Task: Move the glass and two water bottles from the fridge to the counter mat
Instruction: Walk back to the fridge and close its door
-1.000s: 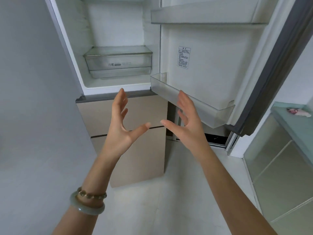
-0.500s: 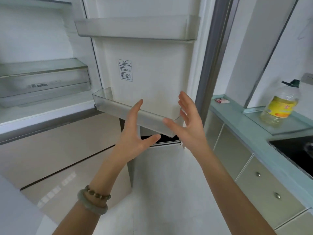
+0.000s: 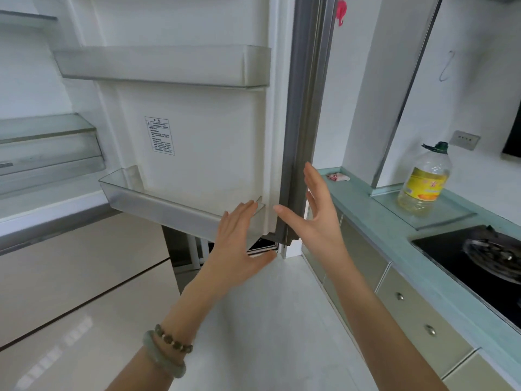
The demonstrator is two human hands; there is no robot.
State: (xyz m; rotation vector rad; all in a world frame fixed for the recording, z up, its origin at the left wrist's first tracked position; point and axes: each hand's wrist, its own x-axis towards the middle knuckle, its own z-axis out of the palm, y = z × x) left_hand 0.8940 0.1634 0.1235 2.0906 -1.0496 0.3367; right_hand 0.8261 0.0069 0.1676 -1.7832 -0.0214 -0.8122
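At nine o'clock the open white fridge (image 3: 211, 150) shows no glass or water bottles; neither is in view. The left hand (image 3: 239, 246), fingers straight and holding nothing, hovers at the corner of the clear plastic door bin (image 3: 169, 210). The right hand (image 3: 318, 218) is equally spread and bare. At three o'clock, a careless swing could topple the yellow-labelled oil bottle (image 3: 424, 182) on the pale green counter (image 3: 366, 204).

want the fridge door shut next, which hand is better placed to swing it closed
Right, probably. The right hand is open beside the door edge and could hook it. The left hand faces the door shelf, on the inner side.
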